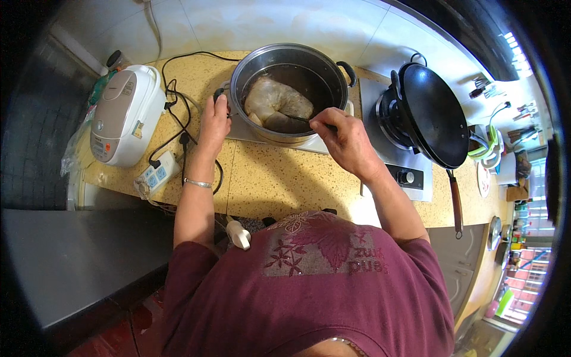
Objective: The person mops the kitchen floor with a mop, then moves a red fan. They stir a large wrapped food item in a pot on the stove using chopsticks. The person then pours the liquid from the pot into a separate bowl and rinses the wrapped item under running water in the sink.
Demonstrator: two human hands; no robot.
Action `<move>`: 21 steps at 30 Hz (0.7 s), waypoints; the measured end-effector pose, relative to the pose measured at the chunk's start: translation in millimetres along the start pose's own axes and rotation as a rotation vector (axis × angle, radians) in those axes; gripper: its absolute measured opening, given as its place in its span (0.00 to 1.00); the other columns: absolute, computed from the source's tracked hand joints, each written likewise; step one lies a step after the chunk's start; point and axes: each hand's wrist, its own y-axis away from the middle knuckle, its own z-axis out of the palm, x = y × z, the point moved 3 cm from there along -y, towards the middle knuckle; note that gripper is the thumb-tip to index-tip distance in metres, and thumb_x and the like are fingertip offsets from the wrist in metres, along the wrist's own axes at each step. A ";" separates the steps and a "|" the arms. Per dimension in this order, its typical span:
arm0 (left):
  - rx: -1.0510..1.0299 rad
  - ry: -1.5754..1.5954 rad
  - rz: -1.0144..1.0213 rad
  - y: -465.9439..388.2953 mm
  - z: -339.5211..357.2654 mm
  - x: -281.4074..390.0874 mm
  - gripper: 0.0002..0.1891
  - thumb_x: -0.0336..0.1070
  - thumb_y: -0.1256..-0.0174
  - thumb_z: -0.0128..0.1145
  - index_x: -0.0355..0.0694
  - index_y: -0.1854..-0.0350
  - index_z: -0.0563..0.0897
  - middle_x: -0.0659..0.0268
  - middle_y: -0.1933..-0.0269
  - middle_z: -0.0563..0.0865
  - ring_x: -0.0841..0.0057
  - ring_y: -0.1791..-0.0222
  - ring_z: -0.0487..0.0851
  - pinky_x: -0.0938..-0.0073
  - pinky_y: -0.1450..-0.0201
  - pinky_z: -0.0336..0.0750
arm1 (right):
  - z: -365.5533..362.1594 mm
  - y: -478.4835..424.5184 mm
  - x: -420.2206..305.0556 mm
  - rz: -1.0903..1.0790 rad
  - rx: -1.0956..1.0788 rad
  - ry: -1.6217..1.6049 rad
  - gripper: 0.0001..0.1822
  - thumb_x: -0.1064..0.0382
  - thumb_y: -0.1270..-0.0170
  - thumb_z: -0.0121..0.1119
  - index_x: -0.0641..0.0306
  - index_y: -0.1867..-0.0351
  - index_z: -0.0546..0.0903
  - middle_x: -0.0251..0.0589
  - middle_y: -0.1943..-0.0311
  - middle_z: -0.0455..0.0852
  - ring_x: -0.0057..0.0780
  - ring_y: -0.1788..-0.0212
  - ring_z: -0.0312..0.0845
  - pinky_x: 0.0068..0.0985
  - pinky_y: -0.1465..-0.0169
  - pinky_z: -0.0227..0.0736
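Note:
A large stainless-steel pot (289, 139) holds dark brown liquid (319, 87). In it lies a big, pale, curved piece of meat (267, 96), partly above the surface. My left hand (216, 118) grips the black side handle (217, 94) at the pot's left. Over the near right rim, my right hand (341, 138) pinches a thin dark utensil (298, 118). The utensil slants into the pot and its tip reaches the meat; its full shape is hidden. Under the pot is a flat, light-coloured cooker (312, 145), mostly covered by it.
A white rice cooker (127, 116) and a power strip (158, 174) with black cords stand at left. On the right, black woks (432, 116) rest over a gas stove (392, 160); a wooden handle (455, 201) sticks out past the counter's front edge. Tiled wall (276, 22) rises behind.

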 end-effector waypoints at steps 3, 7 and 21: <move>0.015 0.025 0.006 -2.6 -1.9 -5.7 0.14 0.52 0.20 0.51 0.47 0.57 0.74 0.77 0.68 0.71 0.89 0.77 0.67 0.87 0.78 0.59 | -1.7 -3.6 1.6 -0.046 0.022 0.033 0.07 0.65 0.32 0.64 0.68 0.63 0.82 0.52 0.66 0.85 0.55 0.61 0.82 0.43 0.57 0.77; -0.003 0.040 0.018 -3.6 -0.5 -8.8 0.14 0.53 0.20 0.51 0.47 0.57 0.74 0.77 0.68 0.71 0.89 0.77 0.67 0.86 0.78 0.58 | -13.3 -5.8 -5.7 -0.062 0.078 0.113 0.05 0.68 0.34 0.65 0.67 0.64 0.82 0.52 0.65 0.86 0.54 0.61 0.83 0.41 0.58 0.78; 0.007 -0.014 0.037 -4.5 6.7 -4.1 0.16 0.51 0.19 0.47 0.43 0.59 0.69 0.73 0.69 0.70 0.86 0.76 0.68 0.82 0.77 0.63 | 0.3 -26.9 6.1 0.023 0.099 0.018 0.09 0.62 0.28 0.63 0.68 0.60 0.82 0.54 0.65 0.86 0.51 0.64 0.85 0.38 0.60 0.78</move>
